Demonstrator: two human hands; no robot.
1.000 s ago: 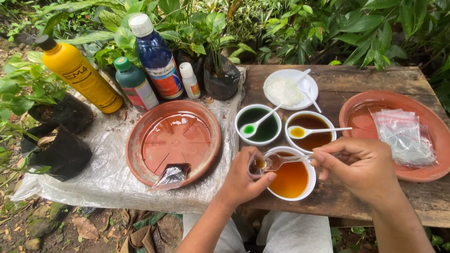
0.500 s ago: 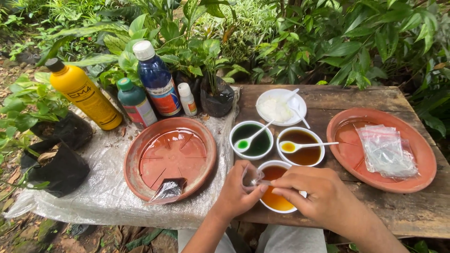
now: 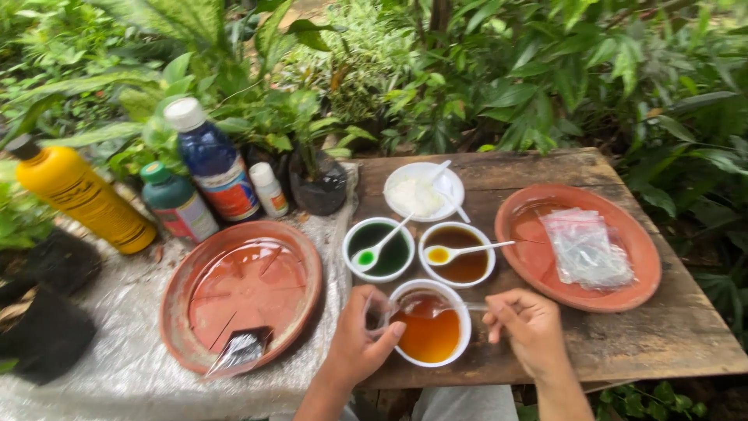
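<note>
Step in hand looks like spooning orange liquid: right hand (image 3: 530, 331) is pinching a spoon (image 3: 436, 306) over the near bowl (image 3: 429, 323), left hand (image 3: 360, 343) is closing around a small clear bag (image 3: 376, 310) at its left rim. Next move is calling for a steady, level pour. Counting: four bowls, four spoons, two terracotta saucers, four bottles.

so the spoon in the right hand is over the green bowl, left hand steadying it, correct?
Not the green bowl. The head view shows the right hand holding the spoon over the bowl of orange-brown liquid, with the left hand at its rim.
</note>
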